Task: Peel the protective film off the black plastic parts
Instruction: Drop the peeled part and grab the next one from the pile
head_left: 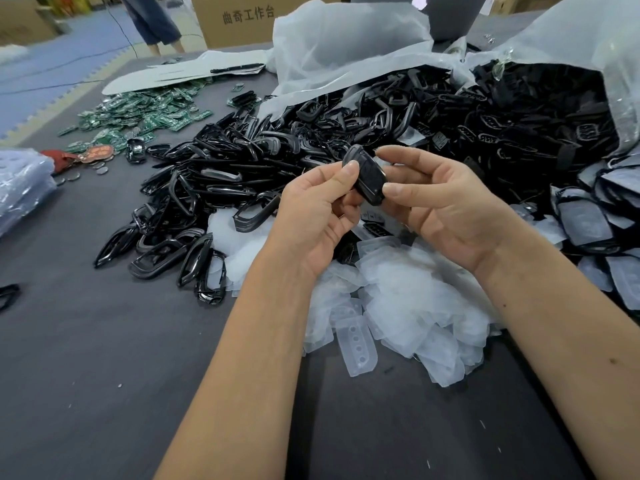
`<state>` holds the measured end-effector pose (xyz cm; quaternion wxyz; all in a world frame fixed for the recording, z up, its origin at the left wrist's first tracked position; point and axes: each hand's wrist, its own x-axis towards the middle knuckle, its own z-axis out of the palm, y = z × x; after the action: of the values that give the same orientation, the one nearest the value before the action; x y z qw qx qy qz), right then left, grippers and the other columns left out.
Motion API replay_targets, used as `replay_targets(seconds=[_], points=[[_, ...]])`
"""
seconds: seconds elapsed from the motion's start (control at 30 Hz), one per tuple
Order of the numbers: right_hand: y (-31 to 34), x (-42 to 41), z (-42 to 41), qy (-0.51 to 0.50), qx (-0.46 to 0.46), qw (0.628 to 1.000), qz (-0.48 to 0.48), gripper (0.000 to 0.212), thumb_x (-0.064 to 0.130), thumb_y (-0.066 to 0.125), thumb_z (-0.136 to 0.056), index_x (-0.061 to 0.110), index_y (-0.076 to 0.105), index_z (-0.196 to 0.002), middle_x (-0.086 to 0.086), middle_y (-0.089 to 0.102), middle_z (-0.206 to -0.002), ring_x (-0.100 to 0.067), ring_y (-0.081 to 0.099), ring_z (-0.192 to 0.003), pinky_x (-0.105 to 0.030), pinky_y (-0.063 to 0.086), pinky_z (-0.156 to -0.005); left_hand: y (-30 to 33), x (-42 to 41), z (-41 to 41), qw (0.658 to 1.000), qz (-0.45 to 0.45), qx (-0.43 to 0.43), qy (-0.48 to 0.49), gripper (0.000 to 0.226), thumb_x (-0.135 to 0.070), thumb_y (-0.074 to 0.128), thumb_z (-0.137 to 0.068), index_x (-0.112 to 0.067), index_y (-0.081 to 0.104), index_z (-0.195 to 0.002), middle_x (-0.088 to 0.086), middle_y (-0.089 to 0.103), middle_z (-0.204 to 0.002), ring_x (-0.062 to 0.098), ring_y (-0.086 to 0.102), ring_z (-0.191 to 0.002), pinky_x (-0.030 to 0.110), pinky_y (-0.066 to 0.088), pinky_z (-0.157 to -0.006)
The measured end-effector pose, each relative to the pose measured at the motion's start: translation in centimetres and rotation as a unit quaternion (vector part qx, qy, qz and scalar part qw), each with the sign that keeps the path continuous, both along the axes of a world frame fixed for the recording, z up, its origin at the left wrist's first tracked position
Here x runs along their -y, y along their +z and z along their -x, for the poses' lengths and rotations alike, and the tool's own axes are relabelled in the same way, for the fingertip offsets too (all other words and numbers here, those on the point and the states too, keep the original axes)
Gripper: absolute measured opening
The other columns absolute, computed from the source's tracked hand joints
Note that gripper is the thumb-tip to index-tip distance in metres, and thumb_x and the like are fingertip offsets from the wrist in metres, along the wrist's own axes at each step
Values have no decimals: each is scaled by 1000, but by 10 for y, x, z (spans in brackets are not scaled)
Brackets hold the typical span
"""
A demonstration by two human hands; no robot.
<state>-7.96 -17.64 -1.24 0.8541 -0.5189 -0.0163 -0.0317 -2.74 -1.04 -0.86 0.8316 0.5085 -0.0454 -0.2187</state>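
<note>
A small black plastic part (367, 178) is held up between both hands above the table. My left hand (318, 209) grips its left edge with thumb and curled fingers. My right hand (440, 206) pinches its right side, thumb at the lower edge and forefinger over the top. Whether film still covers the part cannot be told. Below my hands lies a heap of peeled clear film pieces (405, 306). A big pile of black frame parts (235, 181) spreads to the left and behind.
Film-covered black parts (588, 216) lie at the right. An open white plastic bag (346, 46) spills more black parts (519, 109). Green circuit boards (145, 112) lie at the far left, a clear bag (20, 188) at the left edge. A person stands beyond the dark table (104, 358).
</note>
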Motion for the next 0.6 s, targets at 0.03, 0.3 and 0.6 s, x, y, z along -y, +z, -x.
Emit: replay_targets(seconds=[0.03,0.3,0.6], points=[[0,1,0,1,10,1000,-2,50,-8,69,-74,5,66,-122,-7,79,-96,-22,77,-94,-29,61,-80,0,0,0,1000,7,1,-4,14,-10,64,-98,-9,71,-87,4,69,-77,9,54,-62,16,45,-54],[5,-2,2,2,37,999,20,46,-7,72,-72,9,68,-114,-6,79,-90,-21,77,-87,-30,62,-77,5,-4,1,999,30,30,-6,15,-7,61,-99,-10,66,-85,5,64,-77,9,52,-62,16,44,-56],[46,48,35,-104,63,879,460,35,-15,81,-74,18,75,-83,-5,76,-81,-12,69,-74,-30,60,-76,29,26,23,892,-246,379,0,23,2,82,-81,-17,70,-78,-9,68,-66,11,60,-63,30,54,-67]])
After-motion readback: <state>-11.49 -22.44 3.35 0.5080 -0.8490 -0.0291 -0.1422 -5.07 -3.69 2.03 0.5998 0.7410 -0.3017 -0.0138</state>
